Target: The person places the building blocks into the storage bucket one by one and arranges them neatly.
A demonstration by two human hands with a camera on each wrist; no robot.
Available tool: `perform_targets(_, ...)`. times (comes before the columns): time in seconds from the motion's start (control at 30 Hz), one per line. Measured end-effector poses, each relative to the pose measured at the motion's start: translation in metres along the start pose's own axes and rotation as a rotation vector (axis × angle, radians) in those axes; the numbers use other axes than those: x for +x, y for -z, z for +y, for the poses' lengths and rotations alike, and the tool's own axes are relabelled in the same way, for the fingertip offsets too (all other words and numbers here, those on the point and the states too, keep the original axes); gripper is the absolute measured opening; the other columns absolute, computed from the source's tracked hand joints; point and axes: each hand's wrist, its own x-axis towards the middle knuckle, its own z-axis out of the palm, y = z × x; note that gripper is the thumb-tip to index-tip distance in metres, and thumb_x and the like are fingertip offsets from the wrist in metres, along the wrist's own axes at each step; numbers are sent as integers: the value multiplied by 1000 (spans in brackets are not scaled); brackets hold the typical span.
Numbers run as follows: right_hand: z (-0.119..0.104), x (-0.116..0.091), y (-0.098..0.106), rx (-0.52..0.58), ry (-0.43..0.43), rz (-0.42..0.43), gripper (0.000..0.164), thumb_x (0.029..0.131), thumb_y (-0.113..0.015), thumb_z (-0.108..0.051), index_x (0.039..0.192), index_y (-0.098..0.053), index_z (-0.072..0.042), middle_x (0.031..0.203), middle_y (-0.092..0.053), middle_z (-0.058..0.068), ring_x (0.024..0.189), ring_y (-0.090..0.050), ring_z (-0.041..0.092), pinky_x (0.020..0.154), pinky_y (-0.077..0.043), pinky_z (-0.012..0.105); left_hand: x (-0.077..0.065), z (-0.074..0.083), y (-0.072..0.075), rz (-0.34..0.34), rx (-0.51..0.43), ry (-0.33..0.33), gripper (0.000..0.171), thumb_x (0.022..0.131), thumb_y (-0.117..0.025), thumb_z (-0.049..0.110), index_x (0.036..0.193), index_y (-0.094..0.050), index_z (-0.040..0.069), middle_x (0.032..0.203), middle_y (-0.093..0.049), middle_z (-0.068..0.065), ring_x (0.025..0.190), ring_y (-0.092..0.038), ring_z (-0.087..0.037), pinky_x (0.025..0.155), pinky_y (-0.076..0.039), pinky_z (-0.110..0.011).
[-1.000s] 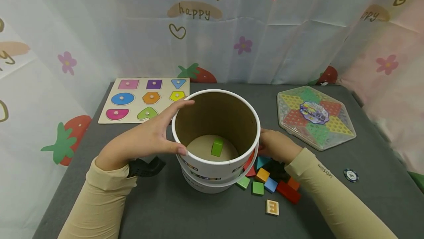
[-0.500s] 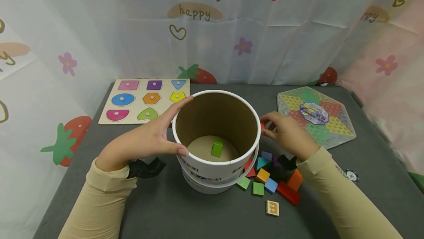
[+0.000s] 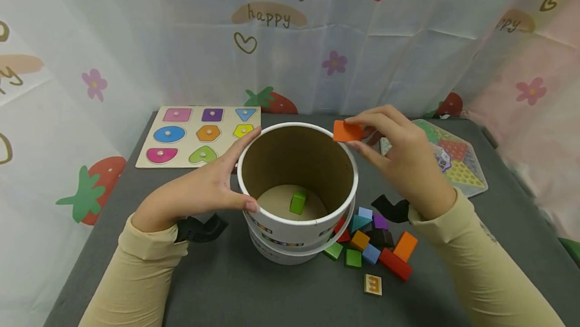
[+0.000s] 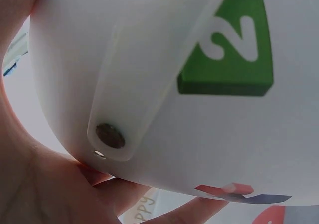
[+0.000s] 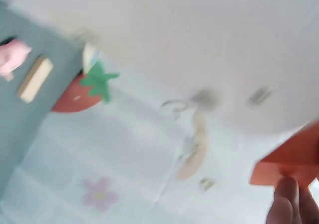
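Observation:
A white bucket (image 3: 290,236) stands upright on the grey cloth, with one green block (image 3: 297,202) lying on its floor. My left hand (image 3: 199,186) holds the bucket's left side, thumb at the front of the rim and fingers spread round the outside. In the left wrist view, its handle strap (image 4: 124,104) crosses the wall near a printed green 2. My right hand (image 3: 403,158) pinches an orange block (image 3: 346,131) between thumb and fingers, overlapping the far right rim in the head view. The right wrist view shows the same orange block (image 5: 284,171) with a slanted face.
Loose coloured blocks lie right of the bucket, including a red block (image 3: 395,263) and an orange one (image 3: 405,246). A tile marked E (image 3: 372,284) lies nearer. Behind are a shape puzzle board (image 3: 186,115) and a hexagonal game board (image 3: 468,166), partly covered by the right hand.
My right hand has risen from beside the bucket among the blocks to the far right rim, bringing the orange block up. The left hand and bucket have stayed in place.

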Motion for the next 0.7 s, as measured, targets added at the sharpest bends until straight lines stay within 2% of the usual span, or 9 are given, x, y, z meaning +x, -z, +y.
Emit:
perform_targets(0.07,-10,7,-3,25,69,-61,41,74,-80,-2,112,-68,-9,109,-61,4,81,-59,15,71,-50,27,0,0,0,1,4,7,108,73,-82,41,148,-5,49,146,-30,8,131,-34,-16,98,-41,-44)
perform_targets(0.17,-20,14,-10,40,136,-191,36,75,-81,-5,108,-69,-10,109,-62,2,87,-61,15,72,-53,29,0,0,1,0,6,2,108,73,-82,40,149,-6,47,144,-31,8,128,-37,-17,95,-44,-43)
perform_targets(0.3,-27,18,-17,39,156,-356,31,75,-81,-8,104,-70,-11,109,-63,-1,94,-62,13,76,-54,30,2,-1,0,-2,23,-13,107,73,-80,44,150,-6,45,145,-31,5,126,-39,-21,90,-48,-40)
perform_targets(0.4,-27,18,-21,50,148,-442,32,74,-82,-8,103,-69,-12,107,-64,-3,91,-62,10,76,-54,28,2,-1,0,1,38,-6,107,72,-80,46,149,-5,46,147,-28,4,128,-36,-23,90,-48,-40)
perform_targets(0.57,-25,15,-24,71,131,-480,32,75,-81,-9,104,-68,-15,103,-65,-5,86,-62,7,72,-54,27,2,-1,0,4,39,2,107,72,-81,44,148,-5,48,147,-27,5,129,-35,-22,90,-48,-40)
perform_targets(0.7,-22,14,-21,89,130,-424,27,78,-79,-10,102,-69,-17,100,-65,-6,86,-62,7,70,-53,28,1,0,1,7,35,-1,107,73,-81,43,150,-6,45,147,-28,4,129,-35,-23,92,-48,-41)
